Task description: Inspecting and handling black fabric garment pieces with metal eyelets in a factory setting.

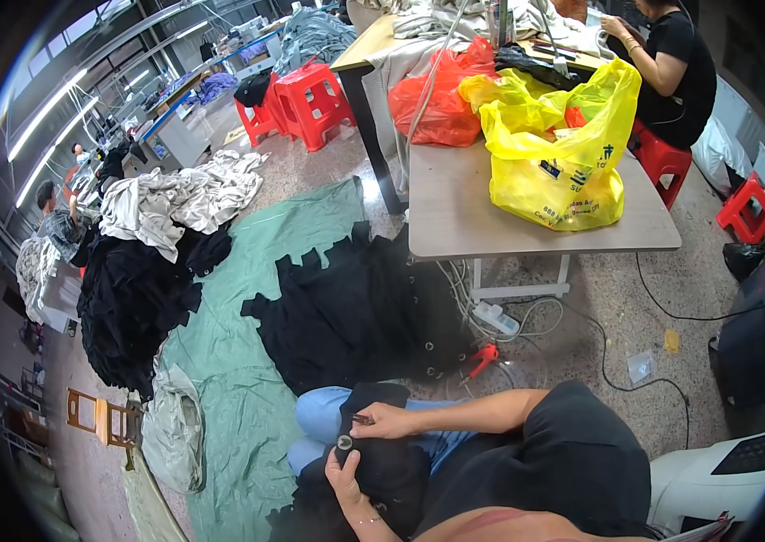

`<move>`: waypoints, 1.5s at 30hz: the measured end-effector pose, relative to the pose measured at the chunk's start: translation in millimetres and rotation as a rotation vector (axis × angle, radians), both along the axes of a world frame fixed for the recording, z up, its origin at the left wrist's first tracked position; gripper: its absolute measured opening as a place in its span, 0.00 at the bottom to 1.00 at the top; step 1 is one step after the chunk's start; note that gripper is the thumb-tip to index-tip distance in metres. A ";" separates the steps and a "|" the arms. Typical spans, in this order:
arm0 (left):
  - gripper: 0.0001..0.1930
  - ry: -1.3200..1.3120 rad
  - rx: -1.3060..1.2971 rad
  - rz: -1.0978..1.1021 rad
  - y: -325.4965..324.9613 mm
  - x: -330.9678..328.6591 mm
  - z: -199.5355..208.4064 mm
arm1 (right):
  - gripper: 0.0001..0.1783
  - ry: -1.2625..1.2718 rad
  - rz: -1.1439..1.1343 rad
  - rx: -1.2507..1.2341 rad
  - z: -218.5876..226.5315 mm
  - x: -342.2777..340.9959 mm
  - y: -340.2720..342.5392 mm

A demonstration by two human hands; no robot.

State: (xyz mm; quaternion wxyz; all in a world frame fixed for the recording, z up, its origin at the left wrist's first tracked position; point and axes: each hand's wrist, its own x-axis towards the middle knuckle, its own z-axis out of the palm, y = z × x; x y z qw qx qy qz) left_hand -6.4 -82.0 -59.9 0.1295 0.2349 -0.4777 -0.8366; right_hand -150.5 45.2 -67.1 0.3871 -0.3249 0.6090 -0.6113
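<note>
A black fabric garment (pixel 391 474) lies across my lap, over light blue trousers. My left hand (pixel 345 477) pinches a narrow part of it, next to a round, pale metallic-looking ring (pixel 345 443). Just above, my right hand (pixel 384 421) is closed around a small dark tool (pixel 363 419), its tip at the black fabric; its exact kind is too small to make out. Beyond my knees, a spread pile of black garments (pixel 355 316) with several ring-like fittings along its right side lies on a green sheet (pixel 220 334).
A folding table (pixel 455 217) carries yellow (pixel 572 163) and red (pixel 437 99) plastic bags. Beneath it are a power strip (pixel 495 318), loose cables and a red-handled tool (pixel 484 359). Black (pixel 130 307) and whitish (pixel 184 199) garment heaps lie left. A co-worker (pixel 671 72) sits at the upper right.
</note>
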 end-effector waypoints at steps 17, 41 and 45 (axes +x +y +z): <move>0.13 0.000 0.005 -0.022 -1.3 -3.1 -3.3 | 0.19 -0.036 -0.040 -0.022 12.1 -0.2 5.8; 0.25 0.047 -0.515 0.106 12.5 1.3 10.8 | 0.14 -0.222 -0.050 -0.097 6.9 5.9 0.2; 0.24 0.014 -0.400 0.193 15.6 21.9 10.8 | 0.11 -0.323 0.052 -0.112 11.2 20.5 -1.0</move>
